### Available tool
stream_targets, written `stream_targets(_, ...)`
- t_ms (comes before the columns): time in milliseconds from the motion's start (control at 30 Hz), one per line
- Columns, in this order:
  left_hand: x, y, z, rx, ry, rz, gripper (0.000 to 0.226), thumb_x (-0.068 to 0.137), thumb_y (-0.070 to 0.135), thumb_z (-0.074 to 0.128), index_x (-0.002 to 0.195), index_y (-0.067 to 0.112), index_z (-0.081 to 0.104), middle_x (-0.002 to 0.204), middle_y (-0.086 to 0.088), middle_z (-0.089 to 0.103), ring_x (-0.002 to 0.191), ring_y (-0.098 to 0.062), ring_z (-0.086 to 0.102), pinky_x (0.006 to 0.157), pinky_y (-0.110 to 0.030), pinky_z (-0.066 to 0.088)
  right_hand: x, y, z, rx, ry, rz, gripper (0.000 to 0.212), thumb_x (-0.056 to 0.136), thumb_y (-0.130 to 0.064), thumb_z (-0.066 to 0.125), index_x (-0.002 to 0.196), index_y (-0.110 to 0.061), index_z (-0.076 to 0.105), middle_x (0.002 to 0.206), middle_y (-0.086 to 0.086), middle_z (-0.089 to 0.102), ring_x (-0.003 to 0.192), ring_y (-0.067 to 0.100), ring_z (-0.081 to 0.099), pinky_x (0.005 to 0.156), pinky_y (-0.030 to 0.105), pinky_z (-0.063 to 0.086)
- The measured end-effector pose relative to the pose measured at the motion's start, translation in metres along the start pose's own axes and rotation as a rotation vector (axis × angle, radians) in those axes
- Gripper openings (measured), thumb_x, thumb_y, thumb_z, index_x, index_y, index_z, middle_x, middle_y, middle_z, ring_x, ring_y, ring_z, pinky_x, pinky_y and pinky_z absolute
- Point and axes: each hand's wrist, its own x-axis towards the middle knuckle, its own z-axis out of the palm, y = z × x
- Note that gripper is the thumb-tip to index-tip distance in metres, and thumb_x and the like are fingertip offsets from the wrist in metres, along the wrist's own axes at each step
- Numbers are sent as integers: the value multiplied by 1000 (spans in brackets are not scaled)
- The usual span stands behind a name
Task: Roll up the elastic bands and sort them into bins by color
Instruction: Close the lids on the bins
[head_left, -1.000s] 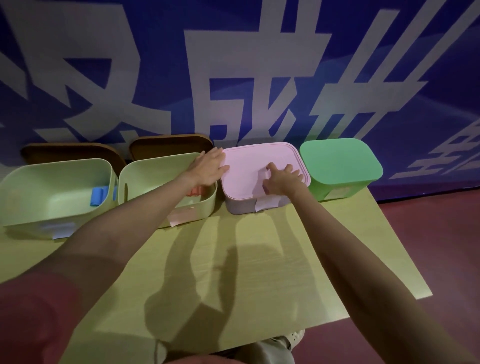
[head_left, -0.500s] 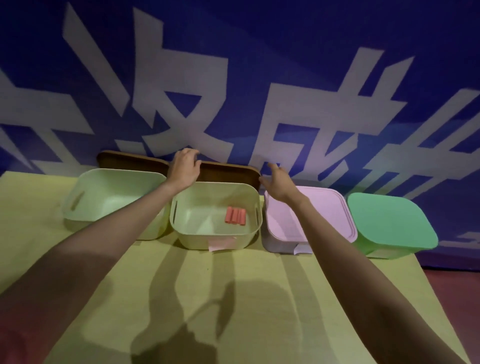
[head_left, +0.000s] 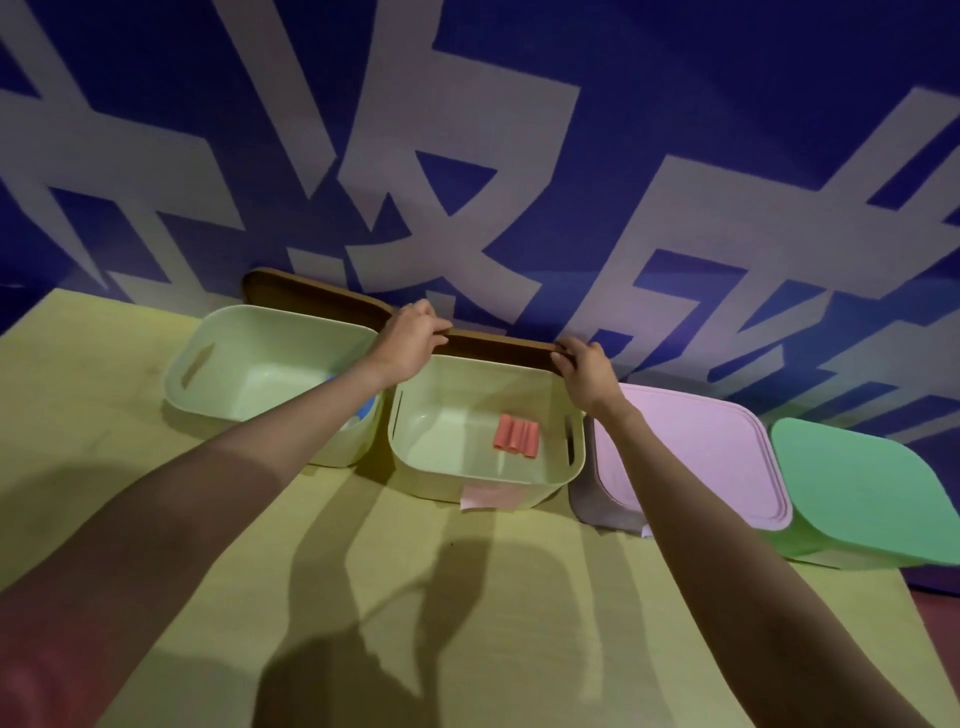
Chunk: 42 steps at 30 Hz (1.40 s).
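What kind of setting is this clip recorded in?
Probably a staged demo or recording station, not a home: a plain yellow-green table pushed against a blue banner with large white characters, and a row of colored storage bins lined up for sorting.

A deep blue wall banner (head_left: 675, 104) with huge pale grey characters rises behind a yellow-green desk (head_left: 156, 519), dark shadows lie across the desk, and reddish floor (head_left: 935, 665) shows at right.

Table (head_left: 130, 519) is showing yellow-green; two open bins (head_left: 270, 374) pale green; rolled bands (head_left: 515, 435) red; lids pink (head_left: 696, 457), green (head_left: 872, 499), brown (head_left: 498, 349); backdrop (head_left: 675, 104) blue, white-patterned.
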Motion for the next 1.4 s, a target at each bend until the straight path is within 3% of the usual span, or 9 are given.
stream_targets(233,-9,-4,-1,-75,58,-16,29,93,17,59,119,7,65,107,-11,68,100,-23,61,89,-30,47,-3,-4,-1,-71,77,-31,29,103,-27,43,116,-11,63,113,12,62,98,27,60,84,32,49)
stream_targets(400,-22,6,-16,-77,220,98,26,90,14,64,114,6,68,100,-11,70,91,-20,58,83,-28,46,-23,-21,-26,-24,213,-98,30,102,-27,45,119,-11,63,117,13,58,99,27,58,84,30,48)
stream_targets(600,-63,4,-32,-57,330,205,21,84,2,67,105,3,71,97,-8,71,88,-19,55,79,-18,44,-82,-27,-46,-73,318,-345,29,99,-30,51,116,-12,66,109,7,60,89,18,58,70,27,49)
stream_targets(667,-83,5,-28,-53,339,245,23,85,2,65,107,3,70,99,-8,71,89,-20,56,78,-23,46,-102,-18,-43,-121,305,-403,28,98,-29,53,116,-13,66,108,6,60,87,17,56,68,25,45)
stream_targets(867,-122,-3,-9,7,253,323,30,80,-4,68,110,0,68,106,-13,70,91,-26,62,81,-35,54,-135,2,-24,-314,173,-436,38,93,-41,56,120,-16,62,118,9,57,106,25,46,88,40,49)
stream_targets(1000,-135,-6,3,29,229,355,32,78,-4,71,109,0,68,107,-12,70,87,-23,62,80,-33,55,-140,8,-6,-298,-26,-410,76,83,-60,60,146,-25,37,153,7,30,139,28,24,114,42,23)
stream_targets(1100,-141,-9,10,38,208,377,36,74,-8,72,109,0,68,108,-14,69,90,-24,62,83,-31,54,-139,8,8,-330,-151,-377,90,82,-61,60,154,-33,12,163,2,1,149,27,-4,117,43,1)
stream_targets(1233,-149,-16,17,68,203,406,36,73,-3,75,108,3,70,107,-11,69,90,-17,57,80,-23,49,-136,12,21,-445,-205,-359,84,89,-60,49,154,-35,2,163,6,-5,149,27,-8,117,41,-7)
stream_targets(1400,-151,-23,24,127,246,427,29,76,5,76,105,5,72,104,-8,70,85,-18,55,70,-27,51,-137,13,29,-495,-164,-369,71,95,-56,36,154,-35,0,163,7,-3,149,28,-8,117,40,-9)
